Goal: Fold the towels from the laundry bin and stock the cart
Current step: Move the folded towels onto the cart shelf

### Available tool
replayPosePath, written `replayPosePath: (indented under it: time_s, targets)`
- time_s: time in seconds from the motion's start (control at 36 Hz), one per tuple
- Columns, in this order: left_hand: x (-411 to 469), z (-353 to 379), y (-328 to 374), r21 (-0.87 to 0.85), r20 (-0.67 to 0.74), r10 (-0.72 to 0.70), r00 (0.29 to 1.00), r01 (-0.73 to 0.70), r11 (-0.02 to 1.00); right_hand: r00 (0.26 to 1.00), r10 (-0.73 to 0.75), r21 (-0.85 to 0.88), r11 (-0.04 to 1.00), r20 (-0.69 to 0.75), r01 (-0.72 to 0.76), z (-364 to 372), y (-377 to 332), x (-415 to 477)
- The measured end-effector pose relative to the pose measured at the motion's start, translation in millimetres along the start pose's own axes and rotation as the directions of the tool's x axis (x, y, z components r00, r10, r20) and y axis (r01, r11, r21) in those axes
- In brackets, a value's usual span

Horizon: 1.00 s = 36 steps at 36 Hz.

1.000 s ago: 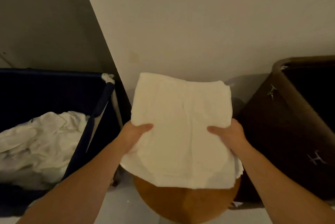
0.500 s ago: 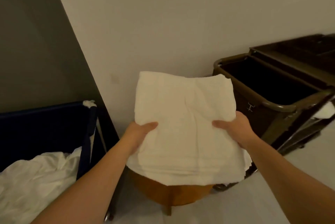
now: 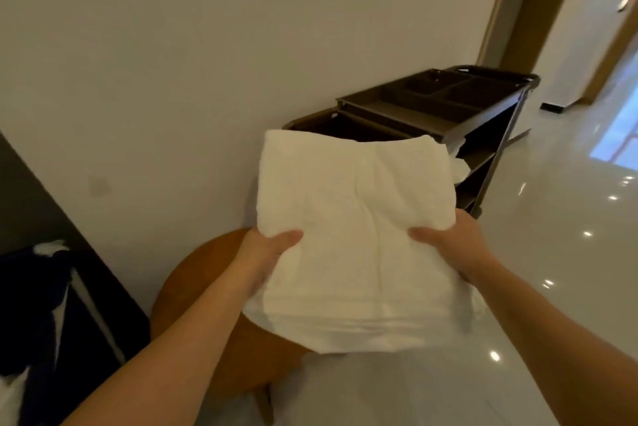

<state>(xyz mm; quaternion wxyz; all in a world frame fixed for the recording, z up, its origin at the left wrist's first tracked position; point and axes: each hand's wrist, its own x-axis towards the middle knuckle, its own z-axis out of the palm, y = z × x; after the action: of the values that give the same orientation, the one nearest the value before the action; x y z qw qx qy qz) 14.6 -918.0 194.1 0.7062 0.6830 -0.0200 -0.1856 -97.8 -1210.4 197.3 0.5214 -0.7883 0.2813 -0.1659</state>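
I hold one folded white towel in the air in front of me with my two hands. My left hand grips its left edge, thumb lying on top and fingers curled underneath out of sight. My right hand grips the right edge the same way, thumb on top. The towel is a thick rectangle of several layers, stacked edges showing along the side nearest me. It hangs partly over one small round wooden bench and partly over the glossy pale floor.

Beyond the towel, against the plain wall, stands one dark brown cart. Its top tray is divided into compartments, and it has open shelves below. The towel's far edge covers part of the cart's near end in my view. Something white shows on a cart shelf just past the towel; how many pieces, I cannot tell.

At my lower left is one dark blue laundry bin, with white cloth at its rim.
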Motion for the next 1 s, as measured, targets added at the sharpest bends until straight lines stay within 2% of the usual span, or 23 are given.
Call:
replayPosePath:
  time_s: [0.31,0.5,0.72,1.0]
  targets:
    - [-66,246,-39,-0.006,0.208,-0.049,0.977,0.051,0.999,0.966,0.104,0.040,0.994,-0.236,-0.098,-232,124,-35]
    - [-79,372,-55,0.016,0.356,-0.091,0.930,0.091,0.996,0.923,0.154,0.037,0.988,-0.352,-0.151,-343,180,-42]
    - [-40,486,-65,0.056,0.496,-0.118,0.860,0.104,0.993,0.877,0.191,0.061,0.981,-0.440,-0.184,-422,221,-11]
    - [79,613,-66,0.064,0.536,-0.083,0.840,0.058,0.996,0.864,0.181,0.026,0.981,-0.471,-0.192,-486,260,134]
